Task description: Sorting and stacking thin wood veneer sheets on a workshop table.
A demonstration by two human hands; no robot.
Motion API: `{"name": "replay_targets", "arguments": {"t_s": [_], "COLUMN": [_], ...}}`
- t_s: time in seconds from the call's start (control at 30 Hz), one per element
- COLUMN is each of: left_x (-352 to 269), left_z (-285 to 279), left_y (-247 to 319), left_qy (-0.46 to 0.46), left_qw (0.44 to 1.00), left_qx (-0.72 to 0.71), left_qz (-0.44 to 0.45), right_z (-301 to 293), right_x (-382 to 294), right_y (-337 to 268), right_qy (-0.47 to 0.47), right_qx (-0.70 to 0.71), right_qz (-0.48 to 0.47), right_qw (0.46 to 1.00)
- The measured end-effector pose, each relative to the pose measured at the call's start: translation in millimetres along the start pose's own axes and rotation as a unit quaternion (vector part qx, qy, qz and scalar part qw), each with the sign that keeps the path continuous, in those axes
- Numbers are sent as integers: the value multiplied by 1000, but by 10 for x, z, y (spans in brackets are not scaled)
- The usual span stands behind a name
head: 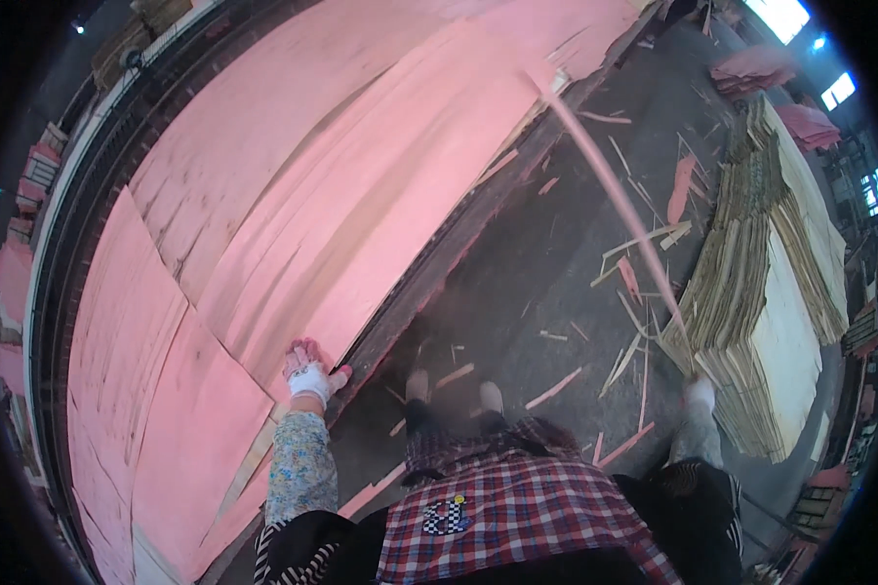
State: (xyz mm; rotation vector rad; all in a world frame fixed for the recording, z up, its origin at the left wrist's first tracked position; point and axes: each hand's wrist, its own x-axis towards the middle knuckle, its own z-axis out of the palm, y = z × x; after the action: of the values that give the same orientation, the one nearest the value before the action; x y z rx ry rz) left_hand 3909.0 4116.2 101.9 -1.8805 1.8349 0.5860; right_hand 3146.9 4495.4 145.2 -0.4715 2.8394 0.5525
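My left hand [311, 371], in a white glove with pink-stained fingers, rests on the near corner of a pink veneer sheet [366, 212]. Its fingers lie on top, and the thumb points toward the sheet's edge. More pink sheets [168, 409] overlap to the left. Out to the right, my gloved right hand [698, 395] is at the lower end of a long, thin pink veneer strip [622, 197]. The strip is blurred and slants up to the sheet's far edge. The fingers of this hand are hard to make out beside a stack of veneer [732, 314].
Torn veneer scraps [552, 387] litter the dark floor [512, 314] between the sheets and the stack. A dark ledge [424, 300] runs along the sheets' near side. Further pink stacks [753, 71] stand at the far right. My feet [491, 397] are below.
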Motion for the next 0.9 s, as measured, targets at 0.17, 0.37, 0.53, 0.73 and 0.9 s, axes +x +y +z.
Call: {"name": "replay_targets", "arguments": {"t_s": [0.17,0.37,0.53,0.73,0.9], "left_x": [-127,-961,-2101,-2003,-1649], "left_z": [-64,416,1995,1803,1326], "left_y": [-120,458,611,28,-2], "left_qy": [44,39,-38,224,153], "left_qw": [972,606,411,260,346], "left_qx": [-207,-794,-866,-901,-904], "left_qz": [-106,-18,-282,-266,-201], "right_z": [164,86,-942,-2153,-2728], "right_x": [-560,-414,87,510,-447], "right_y": [1060,1092,-352,-1985,-3343], "right_qy": [-120,36,-80,-44,-152], "right_qx": [151,333,578,566,602], "right_qz": [91,-40,-93,-324,-419], "right_qw": [977,941,807,757,663]}}
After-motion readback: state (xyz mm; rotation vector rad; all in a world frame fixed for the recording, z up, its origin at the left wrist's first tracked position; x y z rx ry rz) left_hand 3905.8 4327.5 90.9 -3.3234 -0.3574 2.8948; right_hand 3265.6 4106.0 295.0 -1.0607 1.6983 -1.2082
